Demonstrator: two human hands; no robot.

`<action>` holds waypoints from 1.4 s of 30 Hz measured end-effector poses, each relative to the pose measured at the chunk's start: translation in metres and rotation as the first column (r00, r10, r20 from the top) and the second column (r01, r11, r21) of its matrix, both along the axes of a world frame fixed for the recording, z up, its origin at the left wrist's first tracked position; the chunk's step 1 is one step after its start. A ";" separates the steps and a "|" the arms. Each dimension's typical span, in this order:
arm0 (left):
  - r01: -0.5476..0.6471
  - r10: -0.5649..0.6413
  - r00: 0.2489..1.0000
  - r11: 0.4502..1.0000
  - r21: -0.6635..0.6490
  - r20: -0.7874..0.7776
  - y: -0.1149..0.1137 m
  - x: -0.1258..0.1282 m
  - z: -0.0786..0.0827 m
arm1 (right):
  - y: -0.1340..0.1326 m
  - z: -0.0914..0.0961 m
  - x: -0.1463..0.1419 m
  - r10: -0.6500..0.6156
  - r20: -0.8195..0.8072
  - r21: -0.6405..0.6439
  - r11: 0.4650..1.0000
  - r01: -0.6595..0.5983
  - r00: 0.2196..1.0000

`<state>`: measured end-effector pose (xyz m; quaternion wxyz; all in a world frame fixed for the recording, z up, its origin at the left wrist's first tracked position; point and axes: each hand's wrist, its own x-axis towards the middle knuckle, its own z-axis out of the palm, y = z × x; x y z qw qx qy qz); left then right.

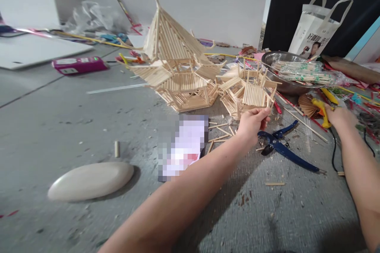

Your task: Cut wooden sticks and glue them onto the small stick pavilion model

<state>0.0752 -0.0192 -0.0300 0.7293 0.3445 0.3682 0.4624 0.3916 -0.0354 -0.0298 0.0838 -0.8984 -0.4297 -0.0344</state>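
My left hand point(255, 123) is closed in a pinch at the front right corner of a small wooden-stick pavilion model point(253, 95); the exact piece between the fingertips is hidden. To the right, my right hand point(341, 116) is wrapped round a yellow hot glue gun point(322, 111), whose black cord hangs down. Left of the small model stands a larger stick pavilion point(181, 81) with a tall pointed roof. Blue-handled cutters point(285, 152) lie open on the floor below my left hand. Short cut sticks point(221, 128) are scattered beside the small model.
A phone point(187, 142) with a blurred screen lies left of my forearm. Farther left are a pale oval object point(92, 181) and a purple pack point(80, 65). A metal bowl point(268, 61) holds bagged sticks, with a white bag point(317, 27) behind it.
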 end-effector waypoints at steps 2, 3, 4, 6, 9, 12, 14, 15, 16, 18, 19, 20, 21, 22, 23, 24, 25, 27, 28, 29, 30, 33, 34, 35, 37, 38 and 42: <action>0.004 -0.004 1.000 1.000 -0.016 0.015 0.001 0.000 0.001 | -0.004 0.007 -0.010 0.027 0.077 0.076 0.997 -0.033 0.997; 0.007 -0.007 1.000 1.000 -0.018 0.025 0.001 0.000 0.002 | -0.004 0.011 -0.018 0.067 0.154 0.157 0.983 -0.091 0.986; 0.008 -0.007 0.999 1.000 -0.019 0.036 0.001 0.000 0.002 | -0.005 0.015 -0.027 0.070 0.238 0.249 0.960 -0.130 0.969; 0.003 -0.002 0.999 1.000 -0.027 0.049 0.001 0.000 0.002 | -0.004 0.023 -0.051 0.211 0.324 0.318 0.894 -0.316 0.922; -0.004 0.006 0.999 0.999 -0.042 0.044 0.002 -0.001 0.002 | -0.002 0.032 -0.094 0.431 0.428 0.385 0.708 -0.592 0.794; 0.000 0.002 0.999 0.999 -0.039 0.054 0.003 -0.001 0.001 | -0.002 0.036 -0.133 0.580 0.547 0.370 0.479 -0.796 0.604; 0.007 -0.005 0.998 0.999 -0.031 0.066 0.004 -0.002 0.001 | -0.001 0.037 -0.151 0.636 0.598 0.320 0.370 -0.872 0.489; 0.012 -0.010 0.997 1.000 -0.028 0.074 0.004 -0.002 0.001 | 0.000 0.037 -0.158 0.653 0.621 0.295 0.319 -0.901 0.434; 0.017 -0.015 0.996 1.000 -0.026 0.083 0.004 -0.002 0.001 | 0.001 0.037 -0.163 0.663 0.641 0.272 0.274 -0.922 0.386; 0.030 -0.027 0.994 0.999 -0.026 0.105 0.006 -0.002 0.001 | 0.005 0.035 -0.170 0.665 0.680 0.231 0.206 -0.951 0.309; 0.036 -0.032 0.993 0.999 -0.029 0.114 0.006 -0.001 0.000 | 0.007 0.035 -0.173 0.661 0.694 0.215 0.189 -0.958 0.286; 0.041 -0.037 0.992 0.999 -0.033 0.120 0.007 -0.001 0.000 | 0.009 0.033 -0.174 0.656 0.705 0.201 0.182 -0.963 0.271; 0.044 -0.039 0.992 0.998 -0.038 0.122 0.007 -0.001 0.000 | 0.011 0.032 -0.176 0.651 0.712 0.191 0.184 -0.964 0.265; 0.042 -0.036 0.992 0.998 -0.044 0.122 0.008 -0.001 0.000 | 0.012 0.031 -0.177 0.647 0.715 0.184 0.190 -0.964 0.264; 0.039 -0.033 0.992 0.998 -0.049 0.120 0.008 -0.001 0.000 | 0.014 0.029 -0.177 0.644 0.716 0.184 0.197 -0.963 0.268; 0.037 -0.031 0.992 0.998 -0.052 0.119 0.008 -0.001 0.000 | 0.015 0.028 -0.178 0.643 0.715 0.184 0.204 -0.961 0.274; 0.038 -0.032 0.992 0.998 -0.054 0.120 0.008 -0.001 0.000 | 0.017 0.027 -0.178 0.644 0.712 0.187 0.211 -0.959 0.280; 0.047 -0.040 0.992 0.997 -0.055 0.122 0.008 -0.002 0.001 | 0.019 0.025 -0.179 0.653 0.698 0.194 0.226 -0.955 0.296; 0.051 -0.044 0.991 0.997 -0.054 0.125 0.008 -0.002 0.001 | 0.020 0.025 -0.180 0.657 0.692 0.194 0.231 -0.953 0.300; 0.053 -0.046 0.991 0.997 -0.053 0.129 0.008 -0.002 0.001 | 0.021 0.024 -0.180 0.657 0.691 0.194 0.233 -0.953 0.302; 0.054 -0.046 0.990 0.997 -0.053 0.134 0.008 -0.003 0.001 | 0.022 0.024 -0.181 0.651 0.698 0.195 0.228 -0.954 0.298; 0.058 -0.050 0.988 0.997 -0.056 0.143 0.008 -0.003 0.002 | 0.024 0.025 -0.181 0.607 0.747 0.199 0.185 -0.962 0.271; 0.061 -0.052 0.988 0.996 -0.059 0.142 0.008 -0.003 0.002 | 0.024 0.025 -0.181 0.593 0.761 0.197 0.172 -0.965 0.262; 0.064 -0.055 0.989 0.996 -0.061 0.140 0.008 -0.003 0.003 | 0.024 0.025 -0.181 0.584 0.771 0.195 0.164 -0.967 0.254; 0.066 -0.057 0.989 0.996 -0.062 0.140 0.008 -0.003 0.003 | 0.024 0.025 -0.180 0.583 0.774 0.183 0.165 -0.969 0.246; 0.069 -0.060 0.988 0.996 -0.063 0.143 0.008 -0.004 0.002 | 0.024 0.025 -0.180 0.586 0.772 0.177 0.170 -0.969 0.244; 0.082 -0.071 0.984 0.995 -0.062 0.165 0.007 -0.005 0.002 | 0.023 0.025 -0.179 0.596 0.765 0.159 0.190 -0.969 0.243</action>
